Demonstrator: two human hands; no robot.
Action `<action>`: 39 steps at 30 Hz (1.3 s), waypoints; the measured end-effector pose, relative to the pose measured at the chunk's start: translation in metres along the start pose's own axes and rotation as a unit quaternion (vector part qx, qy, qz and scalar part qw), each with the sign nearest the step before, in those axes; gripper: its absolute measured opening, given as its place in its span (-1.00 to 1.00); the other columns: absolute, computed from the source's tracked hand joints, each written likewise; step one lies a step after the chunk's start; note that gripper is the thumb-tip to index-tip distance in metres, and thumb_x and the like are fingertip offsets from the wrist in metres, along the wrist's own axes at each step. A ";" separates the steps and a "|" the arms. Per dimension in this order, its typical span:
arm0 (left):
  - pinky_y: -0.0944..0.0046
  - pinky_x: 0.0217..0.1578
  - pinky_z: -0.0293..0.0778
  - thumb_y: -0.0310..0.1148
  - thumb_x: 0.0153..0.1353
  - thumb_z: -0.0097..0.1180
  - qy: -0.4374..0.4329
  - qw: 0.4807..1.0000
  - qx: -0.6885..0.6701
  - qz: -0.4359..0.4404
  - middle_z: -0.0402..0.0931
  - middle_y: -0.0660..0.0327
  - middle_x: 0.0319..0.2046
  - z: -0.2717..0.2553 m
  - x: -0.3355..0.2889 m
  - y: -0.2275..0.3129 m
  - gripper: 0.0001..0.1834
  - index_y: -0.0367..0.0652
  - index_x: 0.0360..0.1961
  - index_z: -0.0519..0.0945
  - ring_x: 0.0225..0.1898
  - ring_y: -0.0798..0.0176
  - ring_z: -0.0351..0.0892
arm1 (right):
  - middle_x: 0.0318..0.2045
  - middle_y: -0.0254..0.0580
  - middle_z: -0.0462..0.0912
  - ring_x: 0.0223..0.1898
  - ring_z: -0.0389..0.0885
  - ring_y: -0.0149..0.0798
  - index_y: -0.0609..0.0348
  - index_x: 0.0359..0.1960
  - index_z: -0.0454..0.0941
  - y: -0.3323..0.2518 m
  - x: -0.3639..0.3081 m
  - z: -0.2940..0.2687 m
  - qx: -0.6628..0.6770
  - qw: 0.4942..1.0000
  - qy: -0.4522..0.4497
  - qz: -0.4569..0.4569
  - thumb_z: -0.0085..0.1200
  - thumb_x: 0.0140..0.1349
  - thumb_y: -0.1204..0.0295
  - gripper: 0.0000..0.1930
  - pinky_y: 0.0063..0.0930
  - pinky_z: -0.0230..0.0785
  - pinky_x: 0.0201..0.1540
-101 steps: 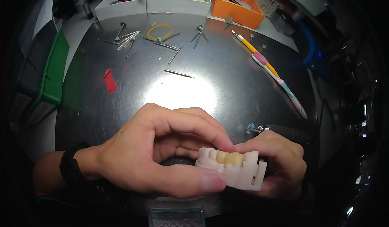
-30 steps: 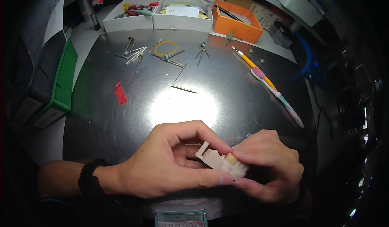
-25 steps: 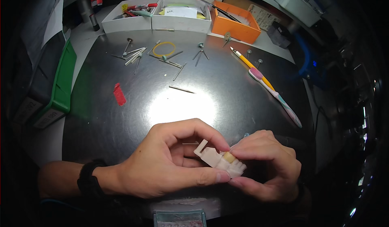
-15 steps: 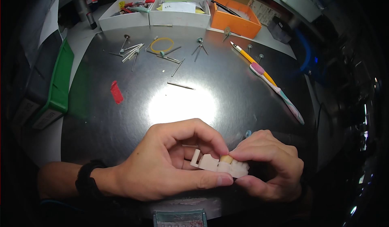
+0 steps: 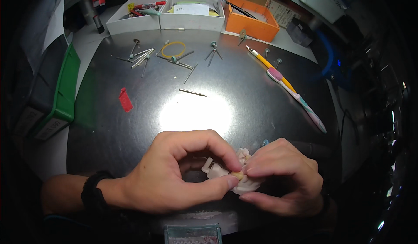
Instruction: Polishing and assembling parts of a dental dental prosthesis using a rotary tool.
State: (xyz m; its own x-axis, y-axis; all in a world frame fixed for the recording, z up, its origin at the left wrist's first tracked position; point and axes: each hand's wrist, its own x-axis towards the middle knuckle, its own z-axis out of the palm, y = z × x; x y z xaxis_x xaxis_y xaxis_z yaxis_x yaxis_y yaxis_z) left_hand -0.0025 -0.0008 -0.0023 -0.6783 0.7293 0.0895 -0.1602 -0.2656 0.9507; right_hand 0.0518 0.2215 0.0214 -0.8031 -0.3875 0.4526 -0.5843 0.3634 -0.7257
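Observation:
Near the front of the bench, both my hands are closed on a small whitish dental model [image 5: 250, 185] with a tooth row and an upright post at its left end. A yellowish dental crown [image 5: 237, 175] sits in that row. My left hand [image 5: 178, 174] pinches around the crown, thumb on the near side and forefinger on the far side. Gripping the right part of the model, my right hand [image 5: 287, 174] has its forefinger beside the crown and its thumb lower down. Its fingers hide part of the model.
Several rotary burs [image 5: 142, 57] and a yellow rubber band [image 5: 173, 49] lie toward the back. A toothbrush [image 5: 296, 97] and a yellow pen-like tool [image 5: 257, 57] lie at right. A red strip [image 5: 125, 100] is at left. White boxes [image 5: 191, 23] and an orange box [image 5: 246, 26] line the back.
The dental model has turned and tilted, now showing more of its tooth row. My left fingertips have shifted onto the crown's sides, while my right hand has moved slightly left.

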 end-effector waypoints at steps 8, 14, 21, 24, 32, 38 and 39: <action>0.27 -0.09 0.55 -0.67 0.21 0.14 0.095 0.995 0.018 -0.039 0.59 0.02 -0.18 0.001 0.006 0.017 -0.82 -0.39 -0.14 0.59 -0.14 0.21 0.62 | -0.21 -0.20 0.65 -0.21 0.64 -0.17 0.16 -0.26 0.58 0.008 -0.001 -0.001 -0.112 0.986 -0.083 -0.092 0.41 -0.07 0.53 -0.68 -0.39 0.47 -0.12; 0.29 -0.26 0.67 -0.59 0.33 0.05 0.049 0.981 -0.175 -0.066 0.62 -0.08 -0.18 -0.003 0.010 0.015 -0.82 -0.42 -0.07 0.55 -0.22 0.11 0.71 | -0.14 -0.08 0.54 -0.15 0.56 -0.11 0.16 -0.27 0.56 -0.017 0.000 -0.053 -0.290 0.954 -0.029 0.073 0.50 -0.19 0.40 -0.58 -0.32 0.38 -0.11; 0.28 -0.22 0.68 -0.63 0.33 0.05 0.056 0.978 -0.179 -0.097 0.64 -0.10 -0.22 0.001 0.005 0.015 -0.77 -0.48 -0.01 0.56 -0.25 0.09 0.73 | -0.28 -0.03 0.59 -0.19 0.59 -0.03 0.25 -0.14 0.52 0.007 -0.001 -0.068 -0.274 0.943 -0.120 0.147 0.33 0.03 0.49 -0.65 -0.32 0.39 -0.08; 0.29 -0.19 0.66 -0.63 0.32 0.05 0.042 0.980 -0.173 -0.093 0.64 -0.09 -0.23 0.004 0.003 0.015 -0.76 -0.49 -0.01 0.57 -0.26 0.13 0.72 | -0.27 -0.02 0.60 -0.23 0.61 -0.07 0.29 -0.05 0.49 0.011 -0.008 -0.056 -0.219 0.956 0.014 0.193 0.26 0.11 0.55 -0.65 -0.35 0.42 -0.10; 0.36 -0.22 0.58 -0.62 0.32 0.06 -0.009 0.985 -0.151 -0.084 0.64 -0.02 -0.24 0.005 0.002 0.009 -0.77 -0.47 -0.03 0.60 -0.25 0.24 0.69 | -0.47 -0.19 0.59 -0.58 0.51 -0.23 0.22 -0.09 0.52 0.009 0.007 -0.018 -0.299 0.946 0.036 -0.123 0.34 0.12 0.29 -0.60 -0.40 0.36 -0.51; 0.36 -0.19 0.60 -0.62 0.32 0.08 -0.041 0.978 -0.185 -0.092 0.63 -0.02 -0.21 0.005 0.002 0.003 -0.78 -0.46 -0.04 0.61 -0.24 0.26 0.69 | -0.69 -0.33 0.39 -0.71 0.36 -0.31 0.12 -0.48 0.48 -0.002 0.006 -0.013 -0.337 0.939 0.009 -0.073 0.39 -0.02 -0.07 -0.49 -0.44 0.12 -0.64; 0.36 -0.18 0.60 -0.63 0.32 0.08 -0.042 0.978 -0.183 -0.093 0.63 -0.03 -0.20 0.005 0.001 0.004 -0.77 -0.46 -0.03 0.61 -0.23 0.25 0.69 | -0.71 -0.35 0.35 -0.72 0.33 -0.32 0.11 -0.53 0.46 -0.001 0.006 -0.012 -0.344 0.936 0.007 -0.071 0.39 -0.05 -0.12 -0.46 -0.45 0.08 -0.64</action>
State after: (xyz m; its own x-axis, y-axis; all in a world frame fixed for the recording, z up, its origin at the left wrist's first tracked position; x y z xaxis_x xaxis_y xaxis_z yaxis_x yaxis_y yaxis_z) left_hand 0.0001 0.0022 0.0028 -0.5534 0.8321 -0.0363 -0.5314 -0.3192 0.7847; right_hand 0.0462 0.2296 0.0308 -0.7101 -0.4639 0.5297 -0.6185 0.7705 -0.1543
